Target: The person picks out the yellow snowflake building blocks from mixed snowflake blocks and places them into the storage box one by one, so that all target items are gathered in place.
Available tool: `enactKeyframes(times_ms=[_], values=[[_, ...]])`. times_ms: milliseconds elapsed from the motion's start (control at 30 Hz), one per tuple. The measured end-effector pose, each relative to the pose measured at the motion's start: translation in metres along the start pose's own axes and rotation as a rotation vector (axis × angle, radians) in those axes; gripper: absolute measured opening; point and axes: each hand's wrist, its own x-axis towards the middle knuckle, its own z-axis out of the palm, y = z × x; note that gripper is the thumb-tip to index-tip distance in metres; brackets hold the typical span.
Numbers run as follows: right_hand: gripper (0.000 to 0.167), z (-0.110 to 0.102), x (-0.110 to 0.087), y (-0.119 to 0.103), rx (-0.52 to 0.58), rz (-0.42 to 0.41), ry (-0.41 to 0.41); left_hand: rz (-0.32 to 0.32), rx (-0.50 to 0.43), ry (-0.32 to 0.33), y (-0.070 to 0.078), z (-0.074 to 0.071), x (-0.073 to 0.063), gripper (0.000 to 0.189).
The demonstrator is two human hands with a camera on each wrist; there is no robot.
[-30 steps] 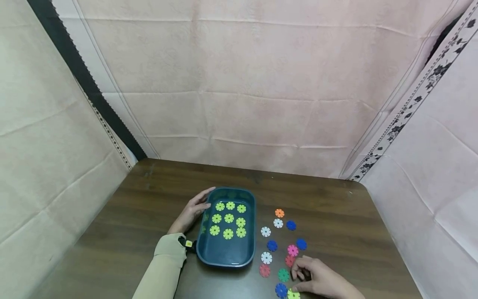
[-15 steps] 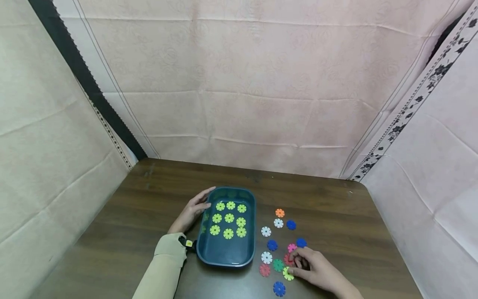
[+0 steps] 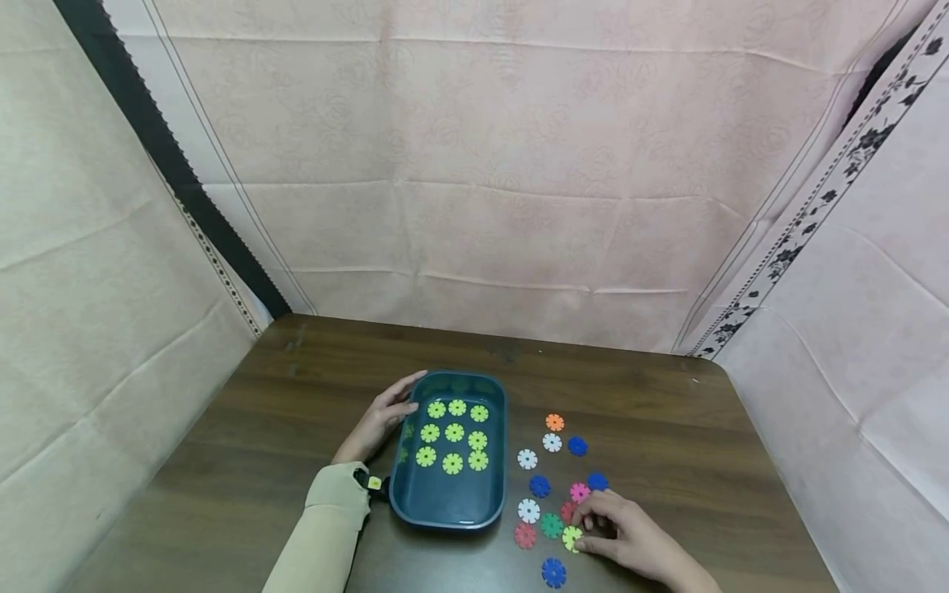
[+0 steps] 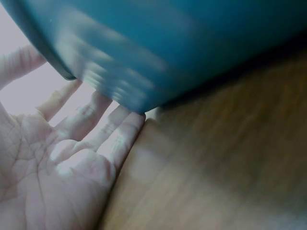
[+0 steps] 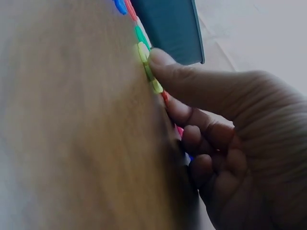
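Observation:
A dark teal tray (image 3: pixel 448 502) stands on the table, holding several yellow-green flower-shaped discs (image 3: pixel 455 432). My left hand (image 3: pixel 381 424) rests against the tray's left side, fingers fairly straight; in the left wrist view the fingertips (image 4: pixel 129 122) touch its outer wall. Right of the tray, my right hand (image 3: pixel 626 535) holds another yellow-green disc (image 3: pixel 572 539) low at the table, between thumb and curled fingers. The right wrist view shows the thumb (image 5: pixel 163 60) against this disc (image 5: pixel 146 62). A green disc (image 3: pixel 552 525) lies just beside it, and a red one (image 3: pixel 567 511) is partly covered by the fingers.
Loose discs lie right of the tray: several blue (image 3: pixel 553 572), several white (image 3: pixel 529 511), a red one (image 3: pixel 525 536), a pink one (image 3: pixel 580 492) and an orange one (image 3: pixel 554 422). Pale cloth (image 3: pixel 474 165) hangs behind and beside the wooden table (image 3: pixel 630 395).
The right hand has moved away from the table's near edge with the yellow-green disc. The green disc shifted up and left, the near blue one slightly. Left hand and tray stayed put.

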Motion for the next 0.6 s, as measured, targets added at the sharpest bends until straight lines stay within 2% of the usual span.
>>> enactKeyframes(times_ms=[233, 400, 600], values=[[0.027, -0.0001, -0.0048, 0.0008, -0.025, -0.007, -0.021, 0.004, -0.003, -0.004, 0.0022, 0.0004, 0.0002, 0.055], [0.028, 0.0004, -0.0053, 0.0005, -0.025, 0.063, -0.042, -0.003, -0.002, 0.003, 0.0025, 0.0009, -0.0003, 0.055], [0.018, -0.0007, -0.0061, 0.0032, 0.064, 0.15, -0.013, -0.004, 0.002, 0.003, 0.0012, 0.0002, 0.0001, 0.055]])
